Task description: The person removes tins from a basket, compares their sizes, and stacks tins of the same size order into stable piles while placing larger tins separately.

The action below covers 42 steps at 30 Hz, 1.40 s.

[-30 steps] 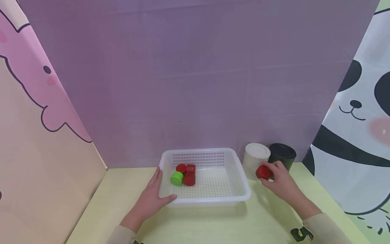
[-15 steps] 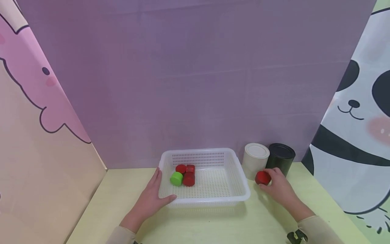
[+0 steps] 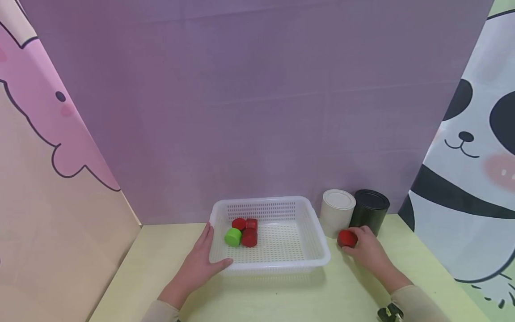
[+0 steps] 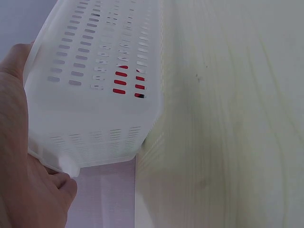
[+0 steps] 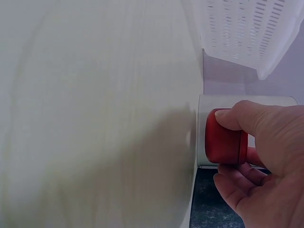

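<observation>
1. My left hand rests spread wide against the basket, thumb on its near rim;
2. my right hand pinches the red jar; it has just come lower, toward the tabletop, so I judge the setting-down nearly done; whether they touch, I cannot tell;
3. the jar sits at my fingertips, left of the palm, before the white can and black can.
</observation>
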Motion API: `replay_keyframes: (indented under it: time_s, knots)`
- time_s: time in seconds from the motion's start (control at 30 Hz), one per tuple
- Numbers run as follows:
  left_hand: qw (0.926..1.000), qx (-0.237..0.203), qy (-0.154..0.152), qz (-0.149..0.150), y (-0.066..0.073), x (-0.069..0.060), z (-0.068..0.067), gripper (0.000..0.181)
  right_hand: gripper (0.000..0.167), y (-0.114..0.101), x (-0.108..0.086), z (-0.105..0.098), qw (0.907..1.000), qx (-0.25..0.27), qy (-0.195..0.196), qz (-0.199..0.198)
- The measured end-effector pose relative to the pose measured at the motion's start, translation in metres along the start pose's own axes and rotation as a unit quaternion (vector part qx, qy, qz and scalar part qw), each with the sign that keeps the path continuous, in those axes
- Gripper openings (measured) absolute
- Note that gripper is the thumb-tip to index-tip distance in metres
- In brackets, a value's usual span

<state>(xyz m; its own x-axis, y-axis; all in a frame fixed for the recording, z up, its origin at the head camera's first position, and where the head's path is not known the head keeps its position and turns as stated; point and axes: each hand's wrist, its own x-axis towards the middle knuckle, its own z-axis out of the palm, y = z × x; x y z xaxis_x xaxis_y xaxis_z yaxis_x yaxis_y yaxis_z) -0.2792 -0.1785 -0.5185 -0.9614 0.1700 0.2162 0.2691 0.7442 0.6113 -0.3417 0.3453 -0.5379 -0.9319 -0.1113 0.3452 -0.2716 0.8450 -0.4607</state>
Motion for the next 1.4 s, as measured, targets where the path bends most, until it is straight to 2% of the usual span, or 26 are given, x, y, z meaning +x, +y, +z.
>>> replay_keyframes:
  time_s: [0.2, 0.4, 1.17, 1.4]
  knots:
    - [1.0000, -0.007, -0.001, 0.001, 0.0039, -0.0009, -0.0023, 0.122, 0.058, 0.0032, 0.0017, 0.0006, 0.9997, 0.004, -0.016, 0.016]
    - [1.0000, -0.005, -0.003, -0.001, 0.0072, -0.0020, -0.0041, 0.125, 0.058, 0.0050, 0.0021, 0.0019, 0.9997, 0.011, -0.017, 0.016]
    - [1.0000, -0.004, -0.002, 0.005, 0.0005, 0.0007, -0.0004, 0.123, 0.058, 0.0093, 0.0028, 0.0084, 0.9991, 0.029, -0.009, 0.029]
    - [1.0000, -0.007, 0.000, 0.004, -0.0002, 0.0010, 0.0003, 0.122, 0.064, 0.0091, 0.0033, 0.0092, 0.9985, 0.034, -0.013, 0.041]
